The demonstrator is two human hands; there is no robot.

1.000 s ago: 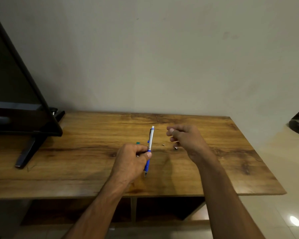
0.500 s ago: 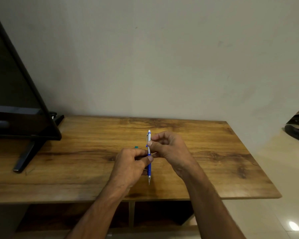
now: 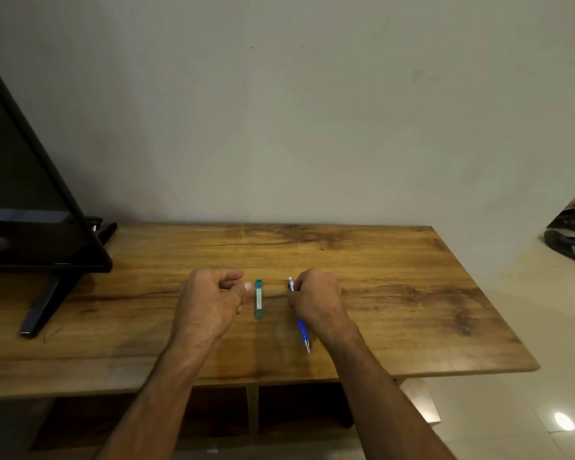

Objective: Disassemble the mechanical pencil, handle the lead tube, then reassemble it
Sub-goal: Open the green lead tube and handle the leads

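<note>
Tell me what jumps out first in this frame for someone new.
Two bare hands at mid-table: the right hand grips a blue mechanical pencil, tip pointing toward the near edge. A teal lead tube lies flat between the hands, just right of the curled left hand. A dark monitor looms far left.

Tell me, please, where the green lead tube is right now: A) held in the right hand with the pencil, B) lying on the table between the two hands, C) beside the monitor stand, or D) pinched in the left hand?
B: the lead tube lies flat on the table, between the left hand and the right hand, touched by neither.
</note>
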